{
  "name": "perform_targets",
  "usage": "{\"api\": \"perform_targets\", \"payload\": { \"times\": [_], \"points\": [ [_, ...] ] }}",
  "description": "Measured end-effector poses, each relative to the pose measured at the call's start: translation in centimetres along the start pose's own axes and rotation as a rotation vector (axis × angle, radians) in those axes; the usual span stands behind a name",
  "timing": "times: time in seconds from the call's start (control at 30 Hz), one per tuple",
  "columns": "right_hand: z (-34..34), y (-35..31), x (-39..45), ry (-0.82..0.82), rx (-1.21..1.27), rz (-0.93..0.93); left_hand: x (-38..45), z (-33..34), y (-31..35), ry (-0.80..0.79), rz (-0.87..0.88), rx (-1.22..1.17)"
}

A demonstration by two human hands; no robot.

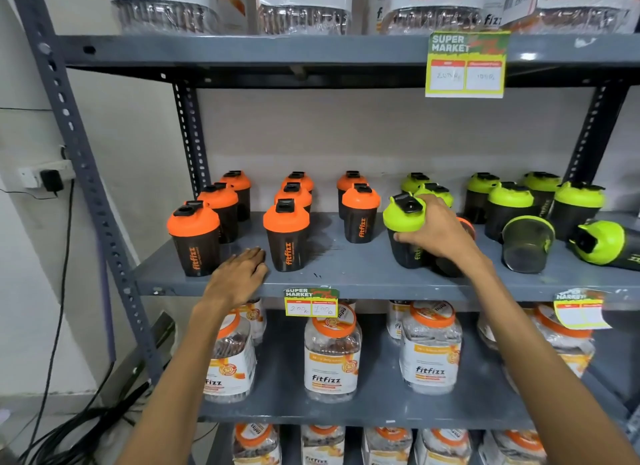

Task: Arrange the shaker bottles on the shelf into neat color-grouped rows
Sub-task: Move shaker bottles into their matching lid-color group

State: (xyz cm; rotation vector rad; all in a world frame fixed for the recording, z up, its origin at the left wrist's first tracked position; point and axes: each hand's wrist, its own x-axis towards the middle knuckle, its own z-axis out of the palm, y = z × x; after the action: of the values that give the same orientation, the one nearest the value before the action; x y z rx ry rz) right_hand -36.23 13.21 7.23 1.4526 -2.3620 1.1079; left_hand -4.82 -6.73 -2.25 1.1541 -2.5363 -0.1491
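Note:
On the grey middle shelf (pixel 346 281), several orange-lidded black shaker bottles (pixel 285 236) stand in rows at the left. Several green-lidded ones (pixel 509 208) crowd the right. My right hand (pixel 440 232) is shut on a green-lidded shaker (pixel 403 218), tilted slightly, near the shelf's middle. An orange-lidded bottle (pixel 467 225) is partly hidden behind that hand. My left hand (pixel 239 274) rests flat on the shelf's front edge between two orange shakers, holding nothing. A green-rimmed shaker (pixel 526 242) and another green-lidded one (pixel 602 242) lie on their sides at the right.
Jars with orange lids (pixel 332 350) fill the shelves below, and similar jars sit on the shelf above. Price tags (pixel 310 302) hang off the shelf edges. The rack's perforated post (pixel 83 173) stands at the left, with cables and a wall socket (pixel 45 178) beyond.

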Motion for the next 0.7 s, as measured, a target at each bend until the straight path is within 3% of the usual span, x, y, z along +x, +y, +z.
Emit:
{"api": "perform_targets", "payload": {
  "times": [0.27,0.4,0.5,0.6,0.7],
  "points": [
    [-0.6,2.1,1.0,-0.015,-0.123,0.143,0.1,-0.1,-0.1,0.006,0.016,-0.013],
    [-1.1,2.7,0.5,-0.069,-0.120,0.111,0.0,-0.2,0.0,0.015,0.026,-0.010],
    [-2.4,3.3,-0.1,0.072,0.032,0.119,0.0,-0.1,0.0,0.018,0.027,-0.010],
    [-3.7,4.8,-0.5,0.220,0.019,0.264,0.0,0.0,0.0,0.021,0.020,-0.011],
    [-3.5,5.5,-1.2,0.037,-0.116,0.542,0.1,0.0,0.0,0.022,0.011,-0.015]
  ]
}}
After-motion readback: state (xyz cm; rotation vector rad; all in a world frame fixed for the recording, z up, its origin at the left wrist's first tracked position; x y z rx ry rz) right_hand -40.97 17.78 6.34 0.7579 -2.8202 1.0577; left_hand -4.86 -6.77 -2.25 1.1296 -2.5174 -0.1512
